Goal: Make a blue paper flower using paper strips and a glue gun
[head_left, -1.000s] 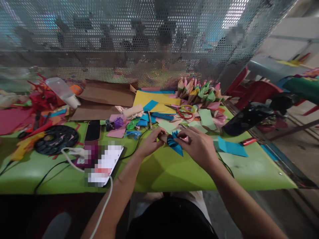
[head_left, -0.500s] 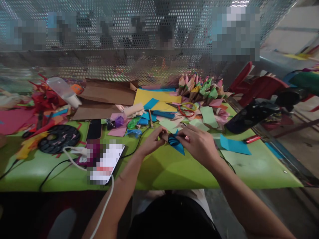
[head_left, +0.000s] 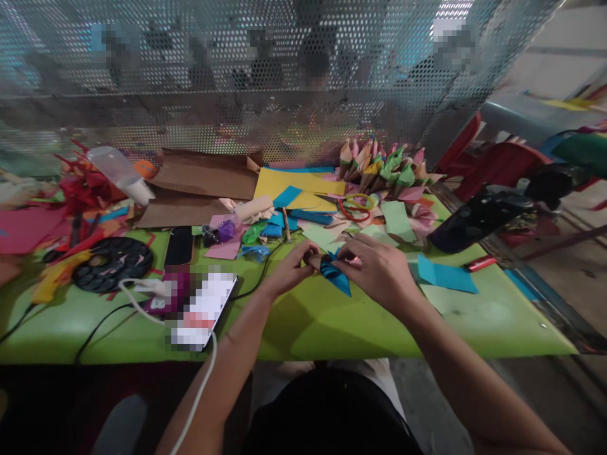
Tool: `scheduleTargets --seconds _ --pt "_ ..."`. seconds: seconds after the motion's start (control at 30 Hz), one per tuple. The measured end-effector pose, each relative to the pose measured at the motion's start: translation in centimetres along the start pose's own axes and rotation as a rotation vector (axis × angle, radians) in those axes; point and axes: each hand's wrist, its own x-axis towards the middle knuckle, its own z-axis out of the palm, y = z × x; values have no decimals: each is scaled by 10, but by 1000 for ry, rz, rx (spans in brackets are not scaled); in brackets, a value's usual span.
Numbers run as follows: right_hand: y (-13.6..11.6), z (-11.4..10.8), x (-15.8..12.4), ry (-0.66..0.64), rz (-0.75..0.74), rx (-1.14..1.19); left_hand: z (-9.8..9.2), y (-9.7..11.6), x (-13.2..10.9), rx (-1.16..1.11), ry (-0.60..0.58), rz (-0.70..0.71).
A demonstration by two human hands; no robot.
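Observation:
Over the green table, near the middle of the view, a folded blue paper piece (head_left: 337,278) with a brown paper end is held between both hands. My left hand (head_left: 294,268) pinches the brown end on the left. On the other side, the fingers of my right hand (head_left: 372,262) are closed on the upper right edge of the blue paper. Its pointed tip hangs down toward the right, above the tabletop. A small shiny spot shows by my right fingertips; what it is I cannot make out.
A lit phone (head_left: 203,313) with a white cable lies left of my forearms, near a black round tray (head_left: 112,264) and a yellow glue gun (head_left: 59,277). Paper cones (head_left: 379,167) stand at the back. A dark bottle (head_left: 478,218) and blue paper (head_left: 447,275) are at the right.

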Motion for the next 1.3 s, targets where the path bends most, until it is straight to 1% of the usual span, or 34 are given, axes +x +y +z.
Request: scheduleTargets --seconds 0.17,0.53,0.7,0.87,1.0,1.13,1.3 --pt "-2 1 -1 -1 -30 -22 0 1 0 30 -3 -11" --pt "-2 -5 1 -87 -112 -74 0 -3 1 -40 -21 -31" --pt "-1 -8 3 -133 -159 -90 -1 -4 0 -42 -60 -46" --pt "-2 -12 5 -127 -240 -155 -1 -2 -1 -14 -63 -4" --pt "-6 -16 9 -139 -296 -264 -1 -1 -2 57 -52 33" --pt "-10 -19 13 -138 -361 -296 -1 -2 -2 130 -54 59" --pt "-16 -19 15 -199 -372 -331 0 -2 -2 170 -56 74"
